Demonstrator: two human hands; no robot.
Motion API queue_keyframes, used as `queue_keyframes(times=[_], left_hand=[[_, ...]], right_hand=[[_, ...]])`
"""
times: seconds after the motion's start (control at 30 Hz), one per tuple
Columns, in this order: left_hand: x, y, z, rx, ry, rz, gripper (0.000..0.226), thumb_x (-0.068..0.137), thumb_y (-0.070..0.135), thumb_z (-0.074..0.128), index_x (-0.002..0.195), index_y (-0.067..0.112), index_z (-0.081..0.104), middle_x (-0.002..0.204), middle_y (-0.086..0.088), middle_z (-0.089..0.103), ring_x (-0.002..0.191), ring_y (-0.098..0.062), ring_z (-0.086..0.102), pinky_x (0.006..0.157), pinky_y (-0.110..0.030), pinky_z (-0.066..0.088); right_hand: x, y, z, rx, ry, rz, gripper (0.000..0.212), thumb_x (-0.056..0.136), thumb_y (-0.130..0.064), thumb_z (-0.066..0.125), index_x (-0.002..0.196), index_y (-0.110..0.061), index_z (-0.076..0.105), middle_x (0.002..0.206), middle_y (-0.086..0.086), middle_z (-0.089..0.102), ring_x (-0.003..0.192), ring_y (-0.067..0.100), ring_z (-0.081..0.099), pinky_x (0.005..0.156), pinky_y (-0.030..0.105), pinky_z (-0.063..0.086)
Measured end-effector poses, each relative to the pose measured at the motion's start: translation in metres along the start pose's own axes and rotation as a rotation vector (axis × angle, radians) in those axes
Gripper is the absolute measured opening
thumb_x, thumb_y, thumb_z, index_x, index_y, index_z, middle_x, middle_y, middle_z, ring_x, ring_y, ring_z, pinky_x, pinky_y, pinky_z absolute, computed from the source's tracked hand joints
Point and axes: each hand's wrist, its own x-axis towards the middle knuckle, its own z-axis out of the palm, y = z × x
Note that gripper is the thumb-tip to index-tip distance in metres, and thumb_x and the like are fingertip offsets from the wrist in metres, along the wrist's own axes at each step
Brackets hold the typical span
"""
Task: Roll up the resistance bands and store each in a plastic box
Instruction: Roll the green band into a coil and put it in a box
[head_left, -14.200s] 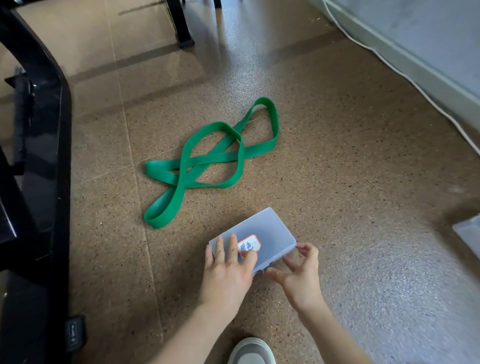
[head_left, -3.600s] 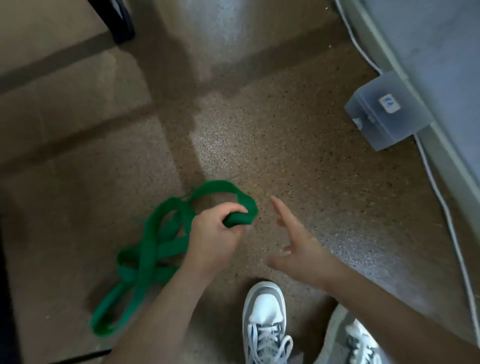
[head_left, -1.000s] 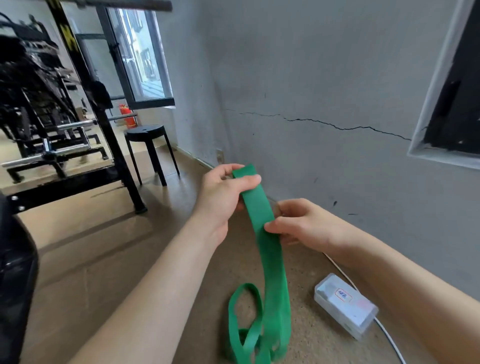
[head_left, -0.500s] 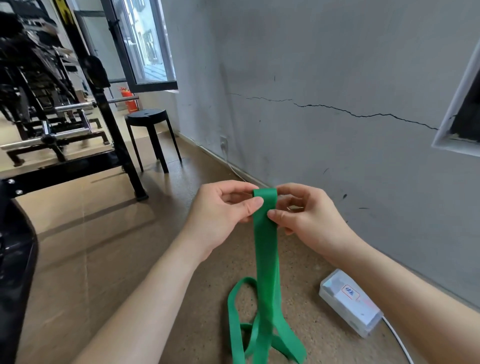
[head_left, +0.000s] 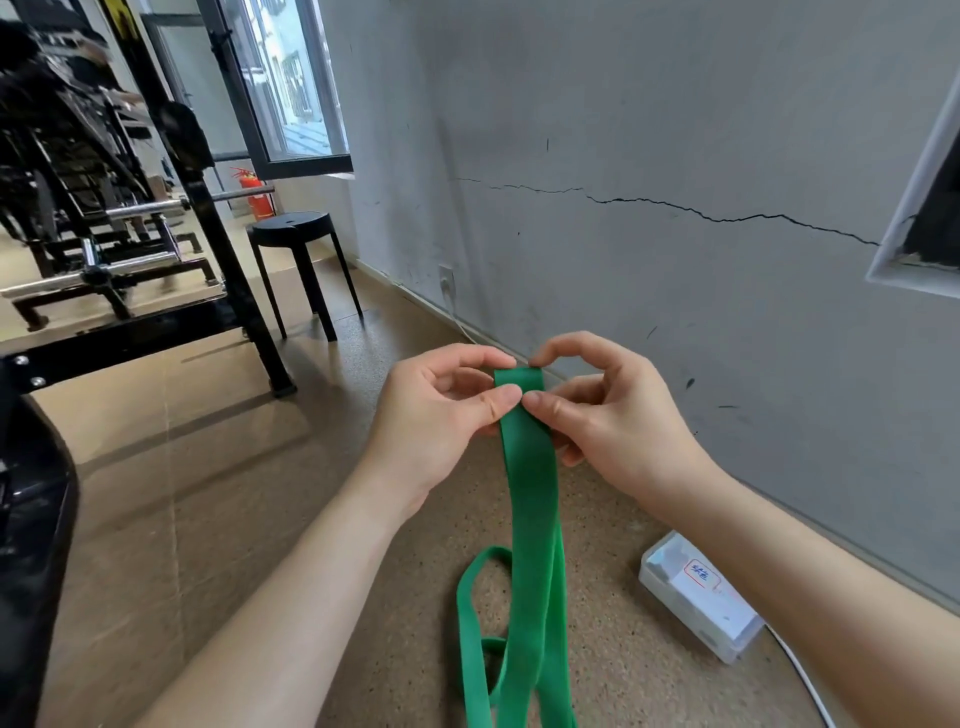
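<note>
Both hands are up in front of the grey wall (head_left: 675, 130), the left hand (head_left: 441, 415) and right hand (head_left: 613, 415) each pinching the folded top end of the green resistance band (head_left: 530, 499) between thumb and fingers, thumb tips almost meeting on its face. The band hangs straight down, its lower loops trailing toward the speckled floor (head_left: 363, 571). A closed clear plastic box (head_left: 696, 595) with a label lies on the floor by the wall, right of the band, with a black stool (head_left: 296, 228) farther back.

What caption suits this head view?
Left hand and right hand pinch the top end of the green resistance band; plastic box sits by the wall.
</note>
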Motion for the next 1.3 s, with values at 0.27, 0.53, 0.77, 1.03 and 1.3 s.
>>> queue_keyframes(times=[0.27,0.53,0.77,1.03,1.3], left_hand=[[0.001,-0.006,0.005,0.178,0.148,0.142,0.042,0.071,-0.011,0.073,0.065,0.031,0.071,0.068,0.004,0.065,0.067,-0.012,0.059,0.073,-0.043,0.056],[-0.002,-0.002,0.005,0.075,0.014,0.050,0.027,0.073,-0.009,0.072,0.077,0.018,0.075,0.079,-0.001,0.073,0.076,-0.013,0.067,0.075,-0.027,0.055],[-0.005,0.001,0.002,-0.050,-0.054,-0.152,0.012,0.082,0.006,0.071,0.093,0.012,0.072,0.085,-0.012,0.073,0.075,-0.017,0.069,0.067,-0.027,0.059],[-0.006,0.002,0.005,0.114,0.083,-0.058,0.027,0.072,-0.009,0.075,0.075,0.017,0.072,0.064,0.000,0.071,0.060,-0.011,0.066,0.057,-0.024,0.054],[-0.008,0.002,0.008,0.253,0.126,0.063,0.035,0.067,-0.005,0.079,0.071,0.028,0.071,0.071,0.001,0.072,0.070,-0.017,0.069,0.073,-0.037,0.059]], right_hand=[[0.000,-0.007,-0.003,0.252,-0.149,0.173,0.009,0.083,-0.022,0.071,0.085,-0.019,0.064,0.085,0.021,0.073,0.064,0.029,0.067,0.050,0.027,0.053],[0.002,0.000,-0.006,0.243,-0.039,0.205,0.016,0.082,0.000,0.071,0.078,-0.011,0.061,0.086,0.029,0.068,0.074,0.027,0.064,0.060,0.029,0.053],[0.003,0.000,-0.008,0.023,0.026,0.048,0.024,0.081,-0.001,0.074,0.090,-0.016,0.059,0.079,0.014,0.074,0.074,0.030,0.073,0.073,0.041,0.060],[0.002,0.003,-0.005,0.148,-0.087,0.154,0.014,0.082,-0.004,0.073,0.091,-0.013,0.068,0.087,0.007,0.074,0.082,0.021,0.073,0.074,0.031,0.058],[0.006,0.004,-0.010,0.112,-0.110,0.193,0.013,0.079,-0.009,0.076,0.091,-0.007,0.072,0.090,0.012,0.076,0.080,0.016,0.070,0.069,0.023,0.055]])
